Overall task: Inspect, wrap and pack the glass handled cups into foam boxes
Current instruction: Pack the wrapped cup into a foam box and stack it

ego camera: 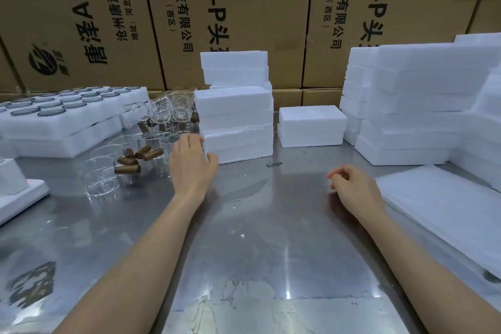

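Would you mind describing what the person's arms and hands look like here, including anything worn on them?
Both arms are bare as far as the frame shows, with no sleeves in view. The left hand and right hand wear no gloves, and no rings, watch or wristband can be seen. Nails look short and unpainted.

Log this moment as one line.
left hand: touching foam box stack | right hand: loosely curled, empty | glass cups: unpacked
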